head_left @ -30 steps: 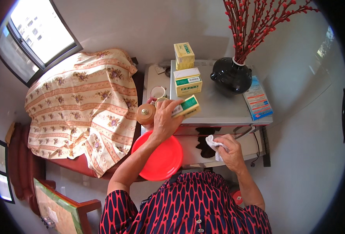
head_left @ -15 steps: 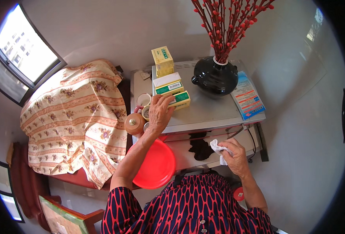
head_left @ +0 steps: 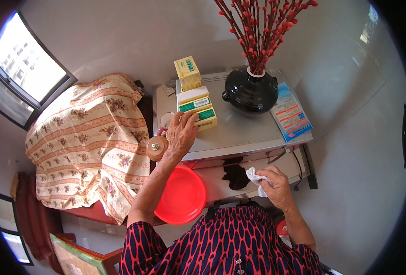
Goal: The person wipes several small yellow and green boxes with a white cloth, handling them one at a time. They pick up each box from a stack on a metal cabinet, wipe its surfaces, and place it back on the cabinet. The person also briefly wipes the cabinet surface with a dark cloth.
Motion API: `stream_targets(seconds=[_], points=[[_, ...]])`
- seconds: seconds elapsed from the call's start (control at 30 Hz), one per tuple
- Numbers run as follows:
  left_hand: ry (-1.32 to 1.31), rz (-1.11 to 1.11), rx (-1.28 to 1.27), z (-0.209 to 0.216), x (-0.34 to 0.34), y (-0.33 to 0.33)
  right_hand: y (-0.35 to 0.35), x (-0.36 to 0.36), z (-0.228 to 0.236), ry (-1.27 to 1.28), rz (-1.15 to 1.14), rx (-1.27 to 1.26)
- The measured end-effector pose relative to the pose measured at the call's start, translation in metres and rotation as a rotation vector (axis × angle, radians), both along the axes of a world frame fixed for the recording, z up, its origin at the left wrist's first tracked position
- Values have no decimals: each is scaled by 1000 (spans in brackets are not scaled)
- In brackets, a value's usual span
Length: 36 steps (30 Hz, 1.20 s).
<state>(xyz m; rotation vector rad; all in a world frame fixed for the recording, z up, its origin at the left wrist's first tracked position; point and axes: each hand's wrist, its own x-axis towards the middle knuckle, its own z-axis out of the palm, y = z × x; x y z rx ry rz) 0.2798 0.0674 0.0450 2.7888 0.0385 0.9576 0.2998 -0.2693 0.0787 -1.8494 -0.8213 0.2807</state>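
My left hand (head_left: 182, 135) reaches over the left front of the metal cabinet top (head_left: 232, 133). Its fingers close over the left end of a yellow and green box (head_left: 206, 118), the front one in a row of boxes; the thumb is hidden. Right behind it is a similar box (head_left: 194, 103) with a white top. Cups (head_left: 166, 120), partly covered by my left hand, and a brown lidded jar (head_left: 156, 147) stand beside it. In front of the cabinet, my right hand (head_left: 277, 187) pinches a crumpled white cloth (head_left: 257, 179).
A black vase (head_left: 251, 94) holds red-budded branches, with a blue and white packet (head_left: 291, 112) to its right. Another yellow box (head_left: 187, 71) is at the back. A red basin (head_left: 181, 195) sits low in front, near a dark cloth (head_left: 236, 175). Flowered fabric (head_left: 88, 142) covers something at left.
The front yellow and green box has shifted slightly left, lining up closer with the box behind it, with my left hand on it. My right hand still holds the cloth.
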Motion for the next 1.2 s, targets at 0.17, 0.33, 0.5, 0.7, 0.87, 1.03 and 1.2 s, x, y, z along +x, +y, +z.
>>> stream_targets(seconds=[0.17, 0.33, 0.5, 0.7, 0.87, 1.03, 1.2], points=[[2, 85, -14, -1, -2, -5, -1, -3, -1, -7, 9, 5], [50, 81, -61, -8, -4, 0, -1, -4, -1, -7, 9, 0], [56, 62, -74, -10, 3, 11, 2, -8, 1, 30, -6, 3], [46, 64, -70, -5, 6, 7, -3, -12, 0, 23, -7, -11], [19, 131, 48, -7, 10, 0, -7, -13, -7, -9, -28, -47], [-7, 240, 65, -3, 1, -11, -19, -3, -17, -50, -64, -40], [-33, 161, 62, 0, -6, -41, -11, 65, -23, -330, -503, -58]])
